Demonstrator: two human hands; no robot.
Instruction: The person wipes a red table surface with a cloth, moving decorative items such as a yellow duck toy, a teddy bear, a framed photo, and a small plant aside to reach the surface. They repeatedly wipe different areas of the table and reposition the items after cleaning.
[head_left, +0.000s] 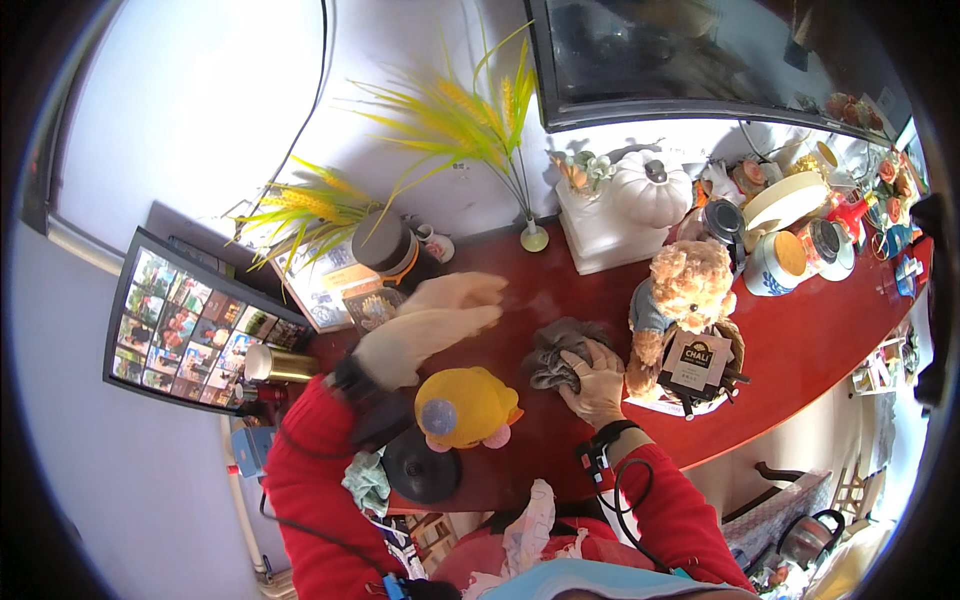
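My right hand (597,388) is closed over a crumpled dark grey cloth (562,350) on the red-brown tabletop (500,375), pressing it against the surface. My left hand (432,325), fingers stretched out and holding nothing, reaches over the table to the left of the cloth. It is nearest to a dark round canister (383,243) and a yellow plush toy (466,405) with a grey patch. Right of the cloth, a tan teddy bear (690,290) in a blue top sits by a basket with a small box (698,362).
At the left are a photo-covered screen (185,335) and a gold-and-white tumbler (280,363). A black round object (422,467) and a pale green cloth (367,483) lie near the front edge. Behind stand a slim vase (533,238), a white pumpkin (652,190) and several jars (775,262).
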